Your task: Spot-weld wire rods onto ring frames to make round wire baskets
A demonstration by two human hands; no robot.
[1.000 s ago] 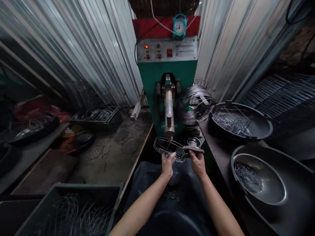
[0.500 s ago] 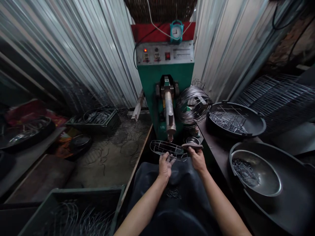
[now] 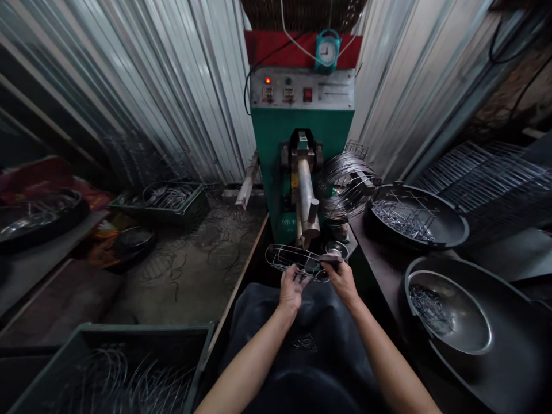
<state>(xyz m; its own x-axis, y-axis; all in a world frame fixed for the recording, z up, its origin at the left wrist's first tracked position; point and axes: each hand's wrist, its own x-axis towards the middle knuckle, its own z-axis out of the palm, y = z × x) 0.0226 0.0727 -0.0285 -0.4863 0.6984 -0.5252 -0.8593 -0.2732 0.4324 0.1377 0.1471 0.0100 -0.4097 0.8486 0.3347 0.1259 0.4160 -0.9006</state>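
An oval wire basket frame [image 3: 288, 259] lies flat under the metal arm [image 3: 307, 202] of a green machine [image 3: 302, 133]. My left hand [image 3: 292, 288] grips the frame's near rim, fingers curled round the wire. My right hand [image 3: 340, 278] holds the frame's right end, fingers closed on it, beside a small dark flat piece [image 3: 331, 258]. Both forearms reach out over a dark apron [image 3: 302, 345] on my lap.
A coil of wire [image 3: 347, 184] hangs right of the machine. Two dark pans [image 3: 457, 227] and a steel bowl [image 3: 483, 339] hold short wire pieces on the right. A green crate [image 3: 142, 336] of bent wires sits lower left. Corrugated metal walls close in both sides.
The frame and both hands have stayed under the machine arm, with the view shifting slightly. My right hand has slid a little along the frame's right end.
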